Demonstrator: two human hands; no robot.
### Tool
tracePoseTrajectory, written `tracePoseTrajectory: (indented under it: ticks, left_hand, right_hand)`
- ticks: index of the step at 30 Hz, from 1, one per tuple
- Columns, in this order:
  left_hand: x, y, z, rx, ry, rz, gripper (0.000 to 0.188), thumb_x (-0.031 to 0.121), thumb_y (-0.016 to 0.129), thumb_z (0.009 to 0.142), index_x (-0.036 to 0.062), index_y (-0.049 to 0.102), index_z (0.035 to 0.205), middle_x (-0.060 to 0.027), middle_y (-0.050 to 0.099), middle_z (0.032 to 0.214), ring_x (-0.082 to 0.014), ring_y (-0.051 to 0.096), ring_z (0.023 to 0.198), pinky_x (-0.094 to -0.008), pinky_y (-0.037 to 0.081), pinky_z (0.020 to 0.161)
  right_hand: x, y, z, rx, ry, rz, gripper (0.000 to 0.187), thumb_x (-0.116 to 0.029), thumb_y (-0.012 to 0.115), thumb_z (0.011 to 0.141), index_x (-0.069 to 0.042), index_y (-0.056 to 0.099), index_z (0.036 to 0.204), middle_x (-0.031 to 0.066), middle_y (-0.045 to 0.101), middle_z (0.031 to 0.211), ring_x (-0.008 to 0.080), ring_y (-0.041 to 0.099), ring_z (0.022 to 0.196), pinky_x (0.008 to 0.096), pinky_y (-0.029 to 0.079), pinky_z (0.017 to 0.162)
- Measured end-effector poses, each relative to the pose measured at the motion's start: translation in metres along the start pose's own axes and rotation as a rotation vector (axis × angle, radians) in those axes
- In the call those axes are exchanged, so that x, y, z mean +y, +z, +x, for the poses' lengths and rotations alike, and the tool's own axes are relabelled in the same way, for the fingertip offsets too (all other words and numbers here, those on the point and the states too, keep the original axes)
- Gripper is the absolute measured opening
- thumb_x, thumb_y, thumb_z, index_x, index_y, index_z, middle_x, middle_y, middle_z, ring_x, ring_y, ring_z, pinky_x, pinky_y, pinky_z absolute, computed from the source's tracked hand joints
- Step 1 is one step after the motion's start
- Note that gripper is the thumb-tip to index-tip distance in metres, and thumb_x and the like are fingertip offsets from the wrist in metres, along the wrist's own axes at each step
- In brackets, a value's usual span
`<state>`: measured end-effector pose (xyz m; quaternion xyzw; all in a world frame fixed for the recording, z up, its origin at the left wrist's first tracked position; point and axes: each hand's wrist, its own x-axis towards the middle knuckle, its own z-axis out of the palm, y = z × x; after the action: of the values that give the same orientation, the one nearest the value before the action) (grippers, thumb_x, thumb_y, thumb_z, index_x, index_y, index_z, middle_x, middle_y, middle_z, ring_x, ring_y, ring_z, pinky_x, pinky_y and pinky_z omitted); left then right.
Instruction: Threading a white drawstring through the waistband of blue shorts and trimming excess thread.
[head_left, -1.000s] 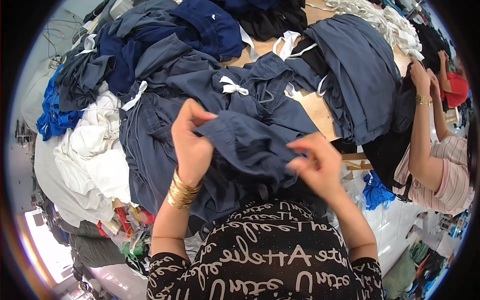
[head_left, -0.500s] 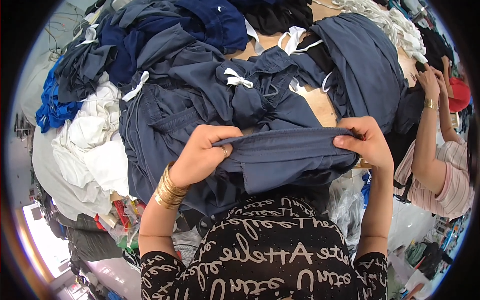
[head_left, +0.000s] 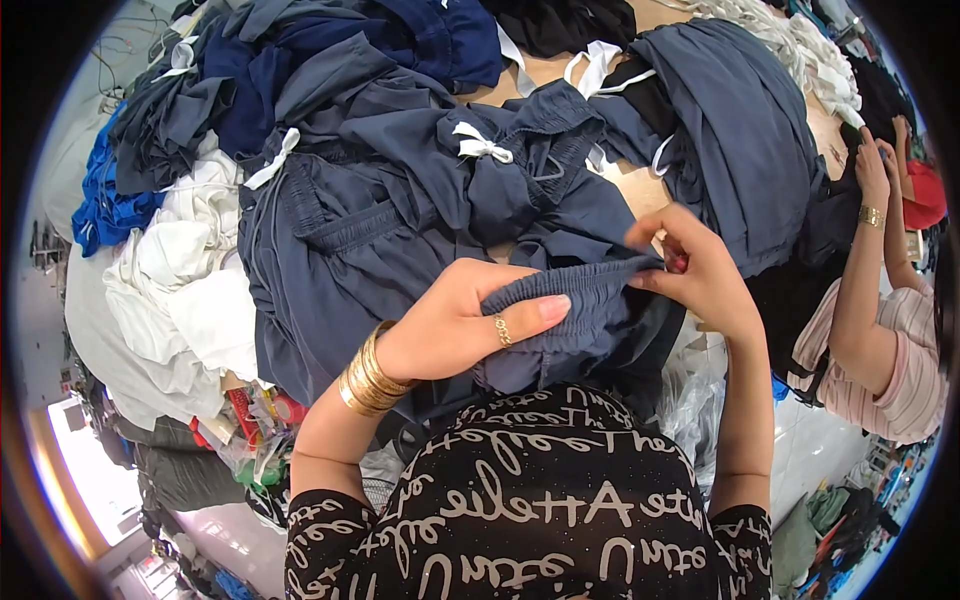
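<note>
We take this for a garment workshop, judging by the sheer quantity of like clothing. Across the wooden tabletop we see slate-blue garments heaped together, with gathered waistbands that repeat. White garments pile up toward its left edge, and a thick slate-blue bundle lies toward its right edge. Near the far right corner we find tangled white strips. Beyond the right edge another person stands among dark cloth, and more cloth piles lie on the shiny pale floor.
</note>
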<state>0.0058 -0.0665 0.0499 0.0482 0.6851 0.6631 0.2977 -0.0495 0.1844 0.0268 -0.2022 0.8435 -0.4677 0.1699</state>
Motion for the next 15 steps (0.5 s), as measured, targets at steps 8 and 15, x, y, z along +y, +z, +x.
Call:
tracePoseTrajectory:
  ticks: [8, 15]
  left_hand:
    - [-0.002, 0.011, 0.002, 0.096, 0.116, -0.012, 0.024, 0.021, 0.056, 0.09, -0.0032, 0.06, 0.09, 0.0013, 0.052, 0.064, -0.0025, 0.041, 0.063, -0.0219, 0.039, 0.055]
    - [-0.002, 0.012, 0.002, 0.106, 0.097, 0.11, 0.025, 0.021, 0.052, 0.091, -0.0026, 0.057, 0.086, -0.0051, 0.048, 0.062, -0.0072, 0.038, 0.06, -0.0254, 0.038, 0.055]
  right_hand:
    - [-0.078, 0.017, -0.038, -0.027, 0.161, 0.262, 0.01, -0.006, 0.062, 0.081, -0.003, 0.062, 0.09, 0.0013, 0.059, 0.067, 0.0032, 0.052, 0.054, 0.0193, 0.039, 0.047]
    - [-0.079, 0.033, -0.042, -0.106, 0.254, 0.359, 0.014, -0.012, 0.056, 0.088, -0.003, 0.045, 0.089, 0.0067, 0.056, 0.06, 0.0137, 0.056, 0.049, 0.0249, 0.042, 0.047]
